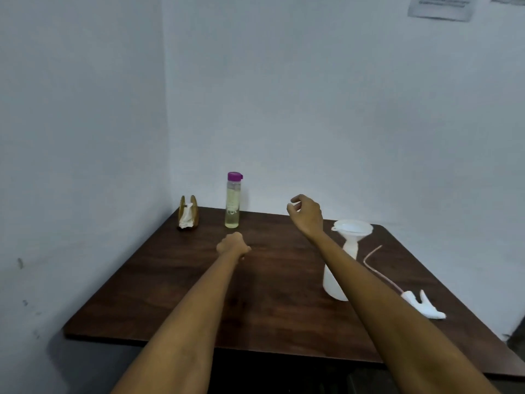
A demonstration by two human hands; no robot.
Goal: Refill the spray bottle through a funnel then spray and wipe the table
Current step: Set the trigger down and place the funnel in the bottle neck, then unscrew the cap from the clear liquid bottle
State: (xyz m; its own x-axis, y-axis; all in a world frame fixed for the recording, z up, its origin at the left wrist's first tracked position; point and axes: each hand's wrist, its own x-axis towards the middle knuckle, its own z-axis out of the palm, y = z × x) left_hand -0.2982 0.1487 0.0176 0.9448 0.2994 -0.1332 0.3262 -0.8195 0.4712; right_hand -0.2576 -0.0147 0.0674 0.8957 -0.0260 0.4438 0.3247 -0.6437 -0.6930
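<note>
Far left on the desk (170, 280), near the corner, a wooden napkin holder (188, 213) w/ a crumpled white tissue in it. Just right of it stands a clear bottle (233, 200), purple cap, pale yellowish liquid inside, upright, untouched.

The left hand (233, 245) is out in front of that bottle, low over the wood, fingers curled under so the grip reads closed on nothing I can see (palm side hidden, so can't be sure). The right hand (305, 213) is raised higher, toward the back wall, fingers loosely bent, grip half open & empty.

Right of centre: the white spray bottle (336, 280), cap off, w/ a white funnel (352, 230) seated in its neck. The right forearm crosses in front and hides most of the bottle's body. Can't tell its fill level; plastic is opaque.

Further right, lying flat on the desk, the white trigger head (424, 305) w/ its thin pinkish dip tube (375, 265) trailing back toward the funnel.

Desk is dark brown wood, pushed into a corner of pale bluish walls. A paper notice (440, 7) is cut off top right, text blurred.
</note>
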